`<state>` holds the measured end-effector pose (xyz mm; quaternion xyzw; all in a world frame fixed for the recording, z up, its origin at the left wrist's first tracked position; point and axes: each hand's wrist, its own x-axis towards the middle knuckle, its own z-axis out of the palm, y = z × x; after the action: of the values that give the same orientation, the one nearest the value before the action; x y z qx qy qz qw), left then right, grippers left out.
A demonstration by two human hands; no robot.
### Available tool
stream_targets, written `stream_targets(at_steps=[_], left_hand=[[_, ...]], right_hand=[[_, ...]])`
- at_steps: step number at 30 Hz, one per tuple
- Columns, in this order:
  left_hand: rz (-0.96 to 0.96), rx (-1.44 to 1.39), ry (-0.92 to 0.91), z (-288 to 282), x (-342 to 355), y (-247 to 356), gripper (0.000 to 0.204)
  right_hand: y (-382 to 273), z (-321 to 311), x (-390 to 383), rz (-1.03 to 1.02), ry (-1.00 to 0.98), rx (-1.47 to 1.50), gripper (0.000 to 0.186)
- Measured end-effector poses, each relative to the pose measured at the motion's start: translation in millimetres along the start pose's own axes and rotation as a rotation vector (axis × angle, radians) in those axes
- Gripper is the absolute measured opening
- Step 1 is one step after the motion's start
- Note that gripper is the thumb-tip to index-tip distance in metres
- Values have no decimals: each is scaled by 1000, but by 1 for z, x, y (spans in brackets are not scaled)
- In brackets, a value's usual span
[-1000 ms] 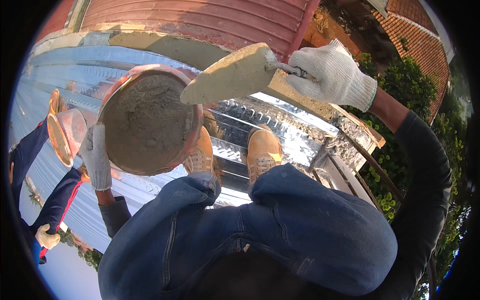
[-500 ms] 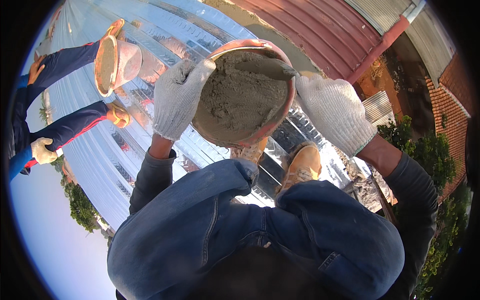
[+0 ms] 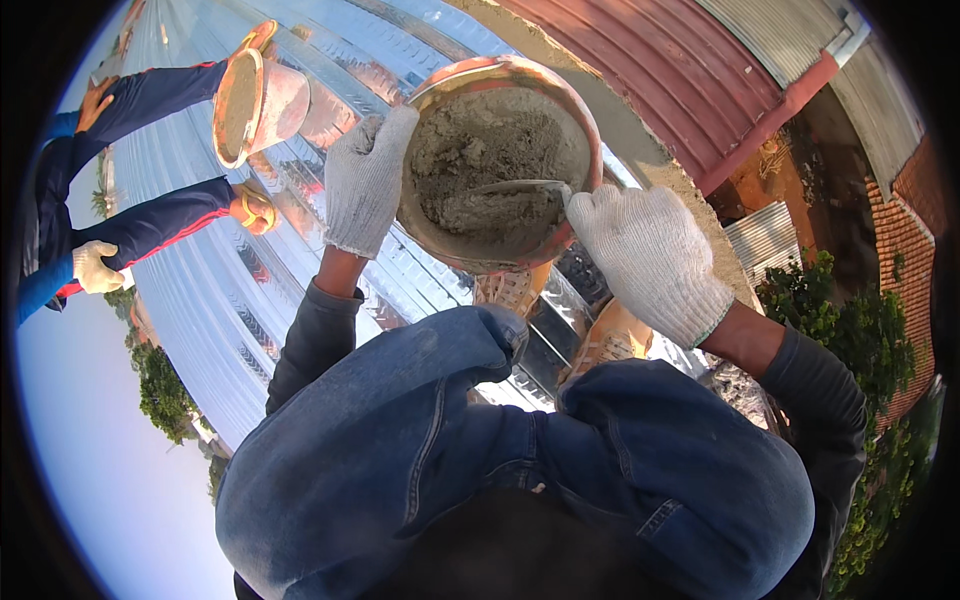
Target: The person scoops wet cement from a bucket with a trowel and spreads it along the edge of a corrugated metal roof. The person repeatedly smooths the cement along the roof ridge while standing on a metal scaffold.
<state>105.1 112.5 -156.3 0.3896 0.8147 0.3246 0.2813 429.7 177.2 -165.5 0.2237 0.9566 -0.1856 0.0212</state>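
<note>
An outdoor building site at roof height is indicated by the ribbed metal sheets [image 3: 225, 300] laid across the left and centre of the frame. A red metal roof [image 3: 640, 70] is seen at upper right, a tiled roof [image 3: 905, 290] at the right edge. Grey mortar [image 3: 480, 135] is contained in a bucket [image 3: 591, 135] at upper centre; sky [image 3: 90, 420] is visible at lower left.

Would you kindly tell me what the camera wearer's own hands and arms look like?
The left hand and right hand wear off-white knitted gloves; the right cuff has a thin green edge, and the left glove shows grey smudges. The long dark grey sleeves end short of the gloves.
</note>
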Motion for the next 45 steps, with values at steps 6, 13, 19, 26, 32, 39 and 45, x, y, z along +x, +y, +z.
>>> stream_targets(at_steps=[6,13,19,26,32,39,45], left_hand=[[3,-64,2,-13,17,-17,53],[142,59,-64,-3,23,-8,54],[223,108,-75,1,32,-10,56],[305,104,-108,3,35,-6,58],[287,23,-71,5,49,-13,54],[327,46,-170,31,66,13,47],[397,166,-261,32,74,23,22]], right_hand=[[45,-14,40,34,411,174,42],[-6,13,57,-120,145,-184,31],[-6,-21,21,9,-80,-94,29],[-5,-15,12,142,-239,511,41],[0,-29,15,262,-169,323,39],[-4,8,13,261,-135,399,42],[-20,-10,19,398,-387,813,50]])
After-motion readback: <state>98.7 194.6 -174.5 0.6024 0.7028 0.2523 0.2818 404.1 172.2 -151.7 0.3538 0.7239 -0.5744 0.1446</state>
